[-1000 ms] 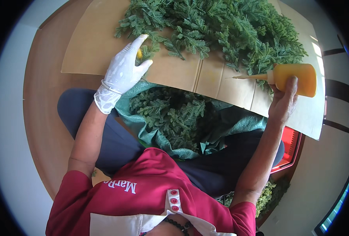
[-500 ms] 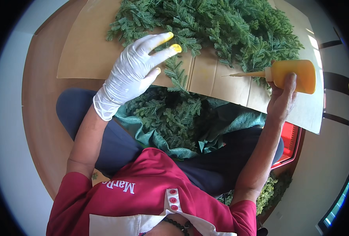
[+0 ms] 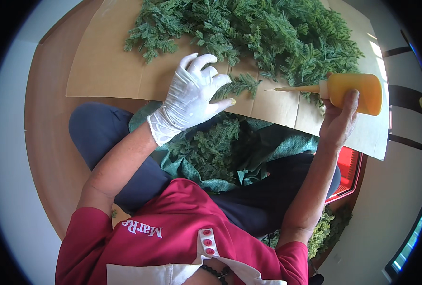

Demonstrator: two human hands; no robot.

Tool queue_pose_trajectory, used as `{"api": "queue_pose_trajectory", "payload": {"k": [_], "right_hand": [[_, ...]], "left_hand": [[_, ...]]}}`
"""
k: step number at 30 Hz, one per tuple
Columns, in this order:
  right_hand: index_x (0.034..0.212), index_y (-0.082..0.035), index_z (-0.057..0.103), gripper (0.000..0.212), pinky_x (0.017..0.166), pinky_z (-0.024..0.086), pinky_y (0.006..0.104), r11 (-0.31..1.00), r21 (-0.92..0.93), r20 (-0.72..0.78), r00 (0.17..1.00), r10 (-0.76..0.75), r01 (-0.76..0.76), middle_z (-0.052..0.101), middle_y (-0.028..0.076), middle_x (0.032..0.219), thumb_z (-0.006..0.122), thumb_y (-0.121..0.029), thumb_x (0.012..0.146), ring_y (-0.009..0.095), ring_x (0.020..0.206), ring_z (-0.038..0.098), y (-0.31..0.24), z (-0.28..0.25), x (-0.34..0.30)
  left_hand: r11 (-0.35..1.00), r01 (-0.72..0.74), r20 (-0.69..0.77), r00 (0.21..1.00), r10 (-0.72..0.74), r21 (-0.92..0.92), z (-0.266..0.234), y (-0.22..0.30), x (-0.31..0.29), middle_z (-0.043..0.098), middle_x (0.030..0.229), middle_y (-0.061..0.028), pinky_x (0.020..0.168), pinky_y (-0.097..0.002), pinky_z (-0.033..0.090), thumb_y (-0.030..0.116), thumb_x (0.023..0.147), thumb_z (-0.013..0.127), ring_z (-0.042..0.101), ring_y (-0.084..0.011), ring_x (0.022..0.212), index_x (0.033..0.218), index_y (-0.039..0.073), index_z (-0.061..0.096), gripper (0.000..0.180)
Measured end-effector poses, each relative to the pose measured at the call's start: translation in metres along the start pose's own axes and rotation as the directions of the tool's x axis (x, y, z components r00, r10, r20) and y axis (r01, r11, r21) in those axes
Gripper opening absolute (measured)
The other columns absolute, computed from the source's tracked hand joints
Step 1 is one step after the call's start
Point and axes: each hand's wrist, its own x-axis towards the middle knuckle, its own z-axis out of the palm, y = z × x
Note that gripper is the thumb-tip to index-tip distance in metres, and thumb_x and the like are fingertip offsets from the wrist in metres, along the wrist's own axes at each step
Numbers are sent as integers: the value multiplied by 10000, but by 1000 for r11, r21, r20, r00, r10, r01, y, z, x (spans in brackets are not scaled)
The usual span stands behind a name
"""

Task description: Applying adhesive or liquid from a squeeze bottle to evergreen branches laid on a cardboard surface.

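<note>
- Two hands are in our view, both above a cardboard sheet (image 3: 106, 61): the left hand (image 3: 192, 95) in a white glove, the right hand (image 3: 339, 121) bare.
- Just beyond our left fingertips, a small fir sprig (image 3: 245, 84) points away to the right, its stem end running in toward the gap between thumb and index finger.
- Our left fingers are bent and spread, with thumb and index tips apart and a faint yellow stain on the thumb tip; whether any finger grips the sprig, we cannot tell.
- With our right hand we grasp a yellow-orange squeeze bottle (image 3: 355, 93), tipped onto its side, thumb across its body.
- Its long tapered nozzle (image 3: 298, 89) points left, the thin tip ending just beside the sprig's far end.
- Across the far part of the creased cardboard we see a thick heap of fir branches (image 3: 268, 28), well past the left hand.
- Between our dark-trousered legs, below the near edge of the cardboard, a green woven sack (image 3: 291, 142) holds more fir foliage (image 3: 211, 147).
- To our right we have a red plastic crate (image 3: 347, 164), and nearer us a lighter green clump of foliage (image 3: 319, 235).
- Brown floor (image 3: 49, 118) stretches along our left, next to a pale wall (image 3: 9, 142).
</note>
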Motion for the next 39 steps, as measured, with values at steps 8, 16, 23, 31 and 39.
{"api": "queue_pose_trajectory", "payload": {"k": [8, 16, 23, 31, 39], "right_hand": [[1328, 6, 420, 443, 853, 548, 345, 1000, 2, -7, 1000, 2, -2, 616, 254, 1166, 486, -313, 1029, 306, 1124, 617, 0, 2, 2], [1313, 5, 432, 432, 850, 527, 326, 999, 1, 8, 999, 44, -44, 626, 257, 1172, 487, -315, 1027, 291, 1105, 623, 13, 28, -8], [1322, 8, 441, 438, 868, 510, 339, 991, -118, 90, 994, 69, -58, 625, 247, 1193, 500, -303, 1018, 283, 1092, 623, 23, 41, -19], [1321, 17, 456, 449, 881, 501, 349, 982, -186, 149, 988, 47, -18, 626, 212, 1170, 554, -276, 995, 263, 1028, 622, 22, 57, -29], [1289, 25, 488, 447, 917, 491, 358, 930, -366, 125, 992, 9, 38, 622, 150, 1111, 610, -270, 976, 255, 1015, 620, 14, 51, -23]], "left_hand": [[952, -125, -86, 991, 104, -281, -11, -21, -12, 589, 1287, -44, 1096, -443, 319, 215, 766, 702, 441, -276, 1337, 1137, 131, 663, 382], [957, -162, 148, 968, 202, -241, -6, -24, -26, 513, 1406, -55, 1113, -461, 292, 216, 754, 711, 415, -291, 1361, 1274, 141, 617, 534], [968, -132, 202, 964, 176, -214, -3, -24, -28, 463, 1432, -64, 1117, -479, 275, 233, 730, 728, 379, -291, 1387, 1280, 158, 611, 567], [965, -114, 204, 965, 163, -235, -2, -22, -28, 450, 1421, -70, 1120, -485, 265, 240, 715, 737, 362, -299, 1399, 1276, 173, 610, 579], [967, -123, 192, 967, 168, -223, -1, -24, -29, 447, 1422, -72, 1122, -483, 263, 232, 710, 739, 357, -299, 1403, 1270, 175, 609, 578]]}}
